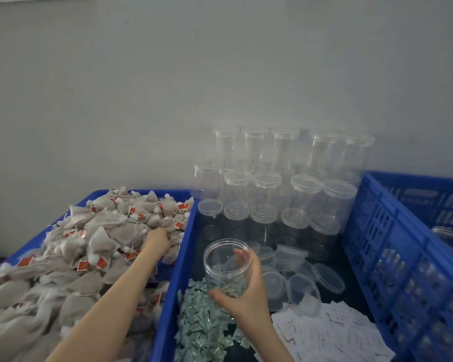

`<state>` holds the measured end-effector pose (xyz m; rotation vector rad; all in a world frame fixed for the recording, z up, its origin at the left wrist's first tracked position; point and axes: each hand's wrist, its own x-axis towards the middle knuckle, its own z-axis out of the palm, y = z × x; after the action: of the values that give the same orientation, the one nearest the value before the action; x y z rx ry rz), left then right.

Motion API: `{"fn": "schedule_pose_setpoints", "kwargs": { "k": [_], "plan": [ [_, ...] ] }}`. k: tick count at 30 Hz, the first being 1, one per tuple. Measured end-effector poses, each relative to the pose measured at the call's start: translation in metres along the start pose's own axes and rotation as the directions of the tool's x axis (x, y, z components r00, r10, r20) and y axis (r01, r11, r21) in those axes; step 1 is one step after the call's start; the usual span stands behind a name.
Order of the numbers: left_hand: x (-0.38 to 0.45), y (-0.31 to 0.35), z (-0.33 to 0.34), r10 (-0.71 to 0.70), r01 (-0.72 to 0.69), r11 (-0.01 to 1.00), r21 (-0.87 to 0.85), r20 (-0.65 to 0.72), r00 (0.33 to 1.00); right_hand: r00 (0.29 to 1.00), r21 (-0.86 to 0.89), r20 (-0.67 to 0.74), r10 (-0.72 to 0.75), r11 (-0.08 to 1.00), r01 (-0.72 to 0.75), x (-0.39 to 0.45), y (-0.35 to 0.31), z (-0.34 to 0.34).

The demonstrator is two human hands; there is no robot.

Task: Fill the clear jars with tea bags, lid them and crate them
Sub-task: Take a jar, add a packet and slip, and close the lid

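Note:
My right hand (242, 288) grips an open clear jar (224, 267), lidless and tilted with its mouth toward me, above the middle blue tray (179, 257). My left hand (157, 240) reaches into the heap of pyramid tea bags (89, 239) with red tags in the left blue bin (139, 192); its fingers are buried among the bags, so its hold is hidden. Loose clear lids (327, 278) lie in the tray just right of the held jar.
Lidded empty clear jars (266, 194) are stacked in rows against the grey wall. Small green packets (202, 325) and white packets (332, 333) lie in the middle tray. A blue slatted crate (392, 257) holding jars stands at the right.

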<state>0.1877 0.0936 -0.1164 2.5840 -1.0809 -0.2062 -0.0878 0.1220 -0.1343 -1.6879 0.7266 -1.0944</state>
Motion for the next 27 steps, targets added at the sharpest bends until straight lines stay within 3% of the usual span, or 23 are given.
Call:
{"fn": "schedule_pose_setpoints", "kwargs": {
  "k": [2,6,10,21,27],
  "plan": [
    [0.006,-0.015,0.015,0.06,-0.073,0.993,0.091,0.143,0.988,1.0,0.007,0.005,0.001,1.0,-0.001,0.001,0.001,0.003],
    [0.004,-0.027,0.042,0.128,-0.15,0.987,0.054,0.293,0.948,1.0,0.036,0.026,0.006,0.999,-0.007,0.0,0.004,0.008],
    [0.004,-0.027,0.051,0.076,-0.083,0.996,0.025,0.19,0.979,0.999,0.043,0.039,0.021,0.999,-0.023,0.001,0.008,0.01],
    [0.006,-0.01,0.017,0.014,-0.02,0.998,0.061,0.095,0.995,0.998,-0.031,0.055,0.031,0.999,-0.029,0.006,0.011,0.012],
    [0.0,-0.007,-0.019,0.088,-0.087,0.996,0.025,-0.016,0.996,0.998,-0.06,0.051,0.031,0.998,-0.028,0.006,0.009,0.018]
  ]
}}
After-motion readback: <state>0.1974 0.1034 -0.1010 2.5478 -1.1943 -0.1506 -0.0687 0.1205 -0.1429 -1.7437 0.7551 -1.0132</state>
